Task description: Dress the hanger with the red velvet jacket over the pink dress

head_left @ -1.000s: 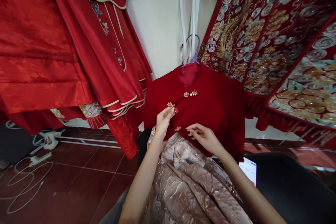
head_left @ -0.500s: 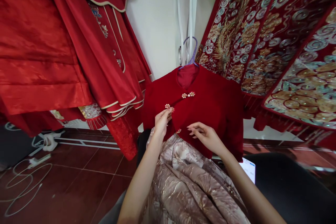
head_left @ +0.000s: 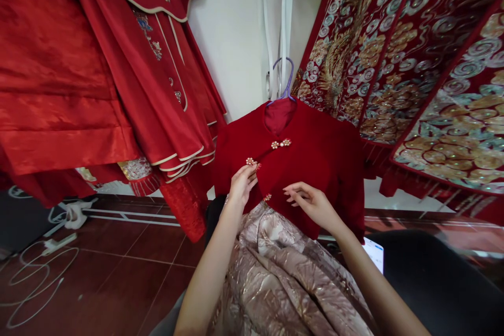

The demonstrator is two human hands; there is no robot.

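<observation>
Small change at the middle clasp (head_left: 250, 161): my left hand (head_left: 241, 185) keeps its pinch

The red jacket (head_left: 315, 139) hangs in front of me on a purple hanger (head_left: 290, 76), and its lower part meets the shiny brocade cloth (head_left: 281, 268) over my lap. My 2 hands are apart from each other. The left hand has thumb and finger pressed together at the middle clasp. The right hand (head_left: 309, 203) holds nothing; its fingers are loosely bent before the jacket front, near the lower clasp (head_left: 268, 197). Whether they touch the fabric, I cannot tell.

Compared with 1 second ago, the change is small. My left fingers have remained at the same clasp, but the hand is turned a little, so the curled fingers below show more. The lower clasp now appears thinner, as if the jacket front has tilted slightly. My right hand is a little farther from it.

For the work, I judge this to mean that the attention stays on the middle clasp, with the right hand waiting beside. The top clasp (head_left: 281, 144) shows its 2 flowers side by side, with 1 pearl between. At the middle clasp my fingers hide part, so I cannot say if its 2 sides are joined.
</observation>
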